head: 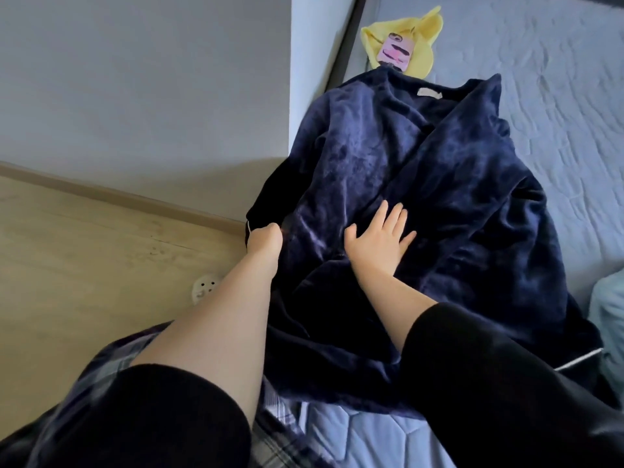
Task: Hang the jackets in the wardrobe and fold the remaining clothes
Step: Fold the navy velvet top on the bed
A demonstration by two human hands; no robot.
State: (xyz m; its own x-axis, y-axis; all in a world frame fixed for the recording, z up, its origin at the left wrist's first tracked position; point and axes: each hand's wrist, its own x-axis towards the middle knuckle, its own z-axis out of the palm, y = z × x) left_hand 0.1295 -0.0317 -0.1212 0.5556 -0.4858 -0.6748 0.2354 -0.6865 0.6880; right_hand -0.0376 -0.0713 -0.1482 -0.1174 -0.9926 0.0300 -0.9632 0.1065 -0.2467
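So there's a big navy fleece garment (422,204) (looks like a plush robe or jacket, hard to say which) spread across the bed (557,96), taking up most of the middle and right of the frame. Its collar end points toward the top of the frame and there's a small pale label just inside the neck. The bottom hem runs down toward the lower centre, with a thin white piping line showing at the lower right edge.

The person's left hand (265,239) sits at centre-left, closed around the garment's left edge right where it hangs off the side of the bed. The fingers are curled under the fabric, so only the back of the hand shows. The right hand (380,243) lies flat on the middle of the garment, fingers spread wide, pressing down and gripping nothing.

A yellow plush toy (401,42) with a pinkish face lies at the top of the frame, just beyond the collar. Wooden floor (84,248) fills the left side, with a white slipper-looking thing (206,292) near the left forearm.
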